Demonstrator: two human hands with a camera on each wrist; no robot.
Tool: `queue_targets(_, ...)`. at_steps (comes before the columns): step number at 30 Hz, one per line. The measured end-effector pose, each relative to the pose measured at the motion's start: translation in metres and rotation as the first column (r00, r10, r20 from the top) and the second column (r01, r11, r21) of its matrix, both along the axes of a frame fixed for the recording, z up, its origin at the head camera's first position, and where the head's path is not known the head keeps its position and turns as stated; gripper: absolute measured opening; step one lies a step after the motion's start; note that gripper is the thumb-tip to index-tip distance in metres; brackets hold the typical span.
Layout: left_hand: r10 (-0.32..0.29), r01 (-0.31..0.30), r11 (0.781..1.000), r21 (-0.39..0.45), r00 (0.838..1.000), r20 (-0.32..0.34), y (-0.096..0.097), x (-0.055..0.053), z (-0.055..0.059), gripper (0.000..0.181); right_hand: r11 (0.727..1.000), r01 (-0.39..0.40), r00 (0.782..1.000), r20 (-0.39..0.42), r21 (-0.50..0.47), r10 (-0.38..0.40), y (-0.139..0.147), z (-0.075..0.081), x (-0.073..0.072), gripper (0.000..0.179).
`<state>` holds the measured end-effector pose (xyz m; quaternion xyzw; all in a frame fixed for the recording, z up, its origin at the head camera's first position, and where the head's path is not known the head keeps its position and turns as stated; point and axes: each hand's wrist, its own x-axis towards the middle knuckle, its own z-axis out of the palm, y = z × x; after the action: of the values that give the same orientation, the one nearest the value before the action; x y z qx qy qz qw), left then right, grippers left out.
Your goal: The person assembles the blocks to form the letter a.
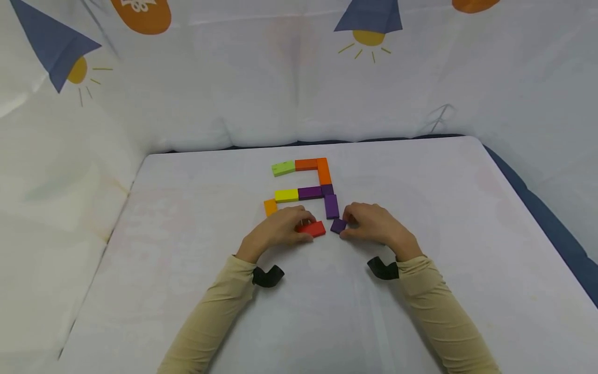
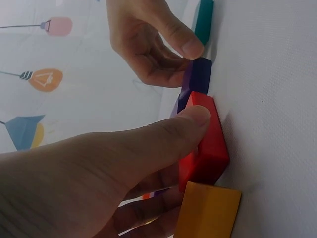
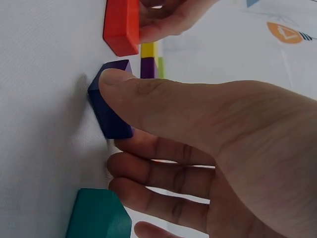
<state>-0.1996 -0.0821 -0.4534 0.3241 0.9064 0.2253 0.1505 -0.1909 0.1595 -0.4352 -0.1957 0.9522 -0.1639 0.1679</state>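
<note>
Between thumb and fingers my left hand pinches a red block lying on the white table. My right hand holds a small dark purple block just right of the red one, its thumb on the near side in the right wrist view. Above these lies a row of blocks with a purple block, another purple block, a yellow block and a light orange block partly hidden by the left hand. A teal block sits by the right fingers, concealed in the head view.
At the far end of the arrangement are a lime green block, an orange block and an upright-running orange block. White cloth with printed lamps hangs behind the white table. Black straps project from both wrists.
</note>
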Motion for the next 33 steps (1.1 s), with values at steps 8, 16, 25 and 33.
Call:
queue_targets(8, 0.003, -0.003, 1.000, -0.009, 1.000, -0.006, -0.001, -0.001, 0.001, 0.038, 1.000, 0.005, 1.000, -0.016, -0.013, -0.005, -0.003, 0.000, -0.001, 0.034)
queue_targets(16, -0.009, 0.008, 1.000, -0.021, 1.000, -0.025, 0.001, -0.002, 0.003, 0.038, 1.000, 0.003, 1.000, -0.028, -0.023, -0.004, -0.006, 0.001, -0.002, 0.033)
queue_targets(25, -0.025, 0.025, 1.000, 0.003, 1.000, -0.019, 0.002, 0.001, 0.001, 0.038, 1.000, 0.017, 1.000, 0.006, -0.019, -0.017, -0.008, 0.001, 0.000, 0.034)
queue_targets(33, -0.083, 0.080, 0.995, -0.063, 0.995, -0.060, 0.000, 0.003, 0.011, 0.052, 0.999, 0.003, 1.000, -0.009, -0.032, -0.004, -0.006, 0.000, 0.003, 0.035)
